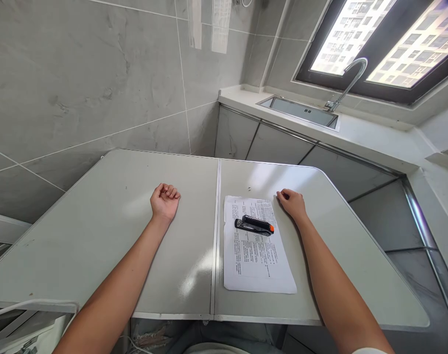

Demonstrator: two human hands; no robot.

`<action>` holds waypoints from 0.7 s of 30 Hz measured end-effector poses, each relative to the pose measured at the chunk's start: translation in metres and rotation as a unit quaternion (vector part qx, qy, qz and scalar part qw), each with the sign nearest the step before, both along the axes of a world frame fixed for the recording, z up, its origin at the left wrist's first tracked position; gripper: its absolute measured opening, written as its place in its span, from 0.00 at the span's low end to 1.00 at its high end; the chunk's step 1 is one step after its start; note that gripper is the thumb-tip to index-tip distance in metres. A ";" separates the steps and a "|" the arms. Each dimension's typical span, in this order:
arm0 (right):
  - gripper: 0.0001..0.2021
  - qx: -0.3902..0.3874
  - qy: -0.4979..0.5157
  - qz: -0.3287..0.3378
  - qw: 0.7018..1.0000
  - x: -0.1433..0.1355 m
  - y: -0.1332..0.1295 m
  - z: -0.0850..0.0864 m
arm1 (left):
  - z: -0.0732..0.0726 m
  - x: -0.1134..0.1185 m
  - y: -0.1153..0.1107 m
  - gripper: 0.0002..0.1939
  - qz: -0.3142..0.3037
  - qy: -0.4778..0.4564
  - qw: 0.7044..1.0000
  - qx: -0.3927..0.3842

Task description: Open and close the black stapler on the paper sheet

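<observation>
A black stapler (254, 225) with an orange end lies across printed paper sheets (257, 270) on the right half of the table. My left hand (165, 201) rests palm up on the left half, its fingers curled in and nothing visible in them. Just past the upper right corner of the sheets sits my right hand (292, 202), on its side with the fingers folded together. I see nothing held in it, and it is apart from the stapler.
The pale folding table (98, 236) has a metal seam (215, 236) down its middle. Beyond it runs a white counter (378, 142) with a sink (301, 112) and a curved faucet (351, 86) below a window. A white cable (32, 302) crosses the lower left edge.
</observation>
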State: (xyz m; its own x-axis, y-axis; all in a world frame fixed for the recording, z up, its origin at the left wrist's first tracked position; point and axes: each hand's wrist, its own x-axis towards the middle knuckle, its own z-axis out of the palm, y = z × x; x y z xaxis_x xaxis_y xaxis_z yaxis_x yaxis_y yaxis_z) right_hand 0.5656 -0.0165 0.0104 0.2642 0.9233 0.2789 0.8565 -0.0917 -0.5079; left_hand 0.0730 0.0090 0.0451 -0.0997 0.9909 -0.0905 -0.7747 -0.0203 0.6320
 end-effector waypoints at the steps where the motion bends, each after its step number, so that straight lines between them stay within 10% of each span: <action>1: 0.18 0.001 0.007 0.002 1.000 -0.001 -0.002 0.002 | 0.000 0.000 0.000 0.15 -0.001 0.000 1.000 0.000; 6: 0.20 -0.021 0.176 0.161 0.971 -0.008 -0.026 0.034 | -0.002 -0.001 0.001 0.15 -0.004 -0.013 1.000 0.000; 12: 0.35 -0.203 0.214 0.482 0.825 -0.064 -0.046 0.071 | -0.002 0.000 0.000 0.15 -0.002 -0.021 1.000 -0.010; 21: 0.28 -0.187 0.211 0.567 0.774 -0.127 -0.044 0.051 | -0.005 -0.002 0.002 0.15 -0.013 -0.006 1.000 -0.007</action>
State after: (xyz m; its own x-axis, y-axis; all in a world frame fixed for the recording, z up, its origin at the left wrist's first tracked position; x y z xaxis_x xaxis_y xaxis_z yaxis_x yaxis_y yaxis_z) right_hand 0.4387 -0.0606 0.0612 -0.7808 0.6231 0.0466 0.2584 0.3898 -0.8839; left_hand 0.0712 0.0113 0.0402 -0.0721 0.9918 -0.1053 -0.7824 0.0092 0.6228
